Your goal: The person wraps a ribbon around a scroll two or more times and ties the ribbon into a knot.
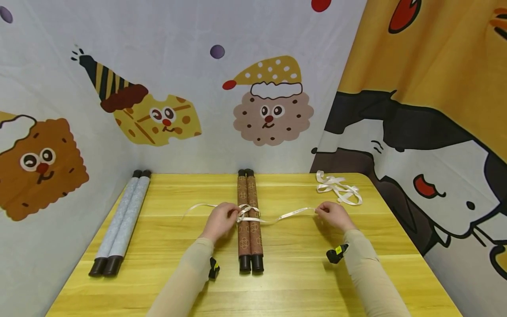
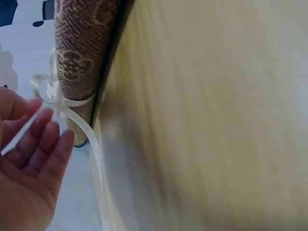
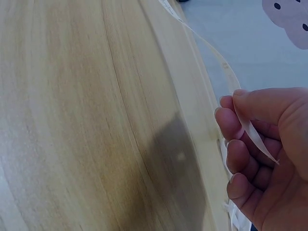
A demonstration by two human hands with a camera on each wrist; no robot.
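Two brown patterned scrolls [image 1: 244, 240] with black end caps lie side by side in the middle of the table. A narrow white ribbon [image 1: 291, 214] circles both, with a loop over their upper part. Beside that loop, my left hand [image 1: 221, 219] pinches the ribbon between thumb and index finger, the other fingers loosely bent in the left wrist view. Off to the right, my right hand [image 1: 336, 215] pinches one ribbon end, drawn out sideways from the scrolls. Its short tip [image 3: 260, 144] hangs across the palm. The other tail trails left, behind the left hand.
Two pale blue scrolls [image 1: 131, 215] with black caps lie at the table's left side. A loose heap of white ribbon [image 1: 325, 188] lies at the back right. Behind the wooden table [image 1: 293, 281] hangs a printed cloth [image 1: 190, 35]. A black-and-yellow device [image 1: 336, 254] sits at each wrist.
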